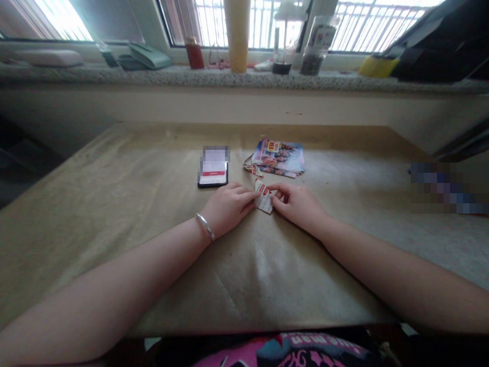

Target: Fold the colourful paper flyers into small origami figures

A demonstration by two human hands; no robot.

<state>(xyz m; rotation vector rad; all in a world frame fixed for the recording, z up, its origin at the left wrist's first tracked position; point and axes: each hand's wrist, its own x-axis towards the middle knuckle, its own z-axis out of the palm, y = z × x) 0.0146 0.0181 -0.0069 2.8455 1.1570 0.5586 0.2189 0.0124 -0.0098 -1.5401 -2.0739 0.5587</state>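
Observation:
A small folded piece of printed paper (264, 198), white with red marks, lies on the brown paper-covered table (114, 204). Both hands pinch it. My left hand (228, 206), with a silver bangle on the wrist, grips its left side with closed fingers. My right hand (297, 204) holds its right side between thumb and fingers. Just behind the hands lies a stack of colourful printed leaflets (280, 157). A phone (213, 167) with a lit screen lies to the left of that stack.
A stone windowsill (153, 76) runs along the back with a red container (194, 52), a yellow cylinder (237, 33), jars (317, 48) and a dark bag (439, 46). A blurred object (446, 186) lies at the table's right.

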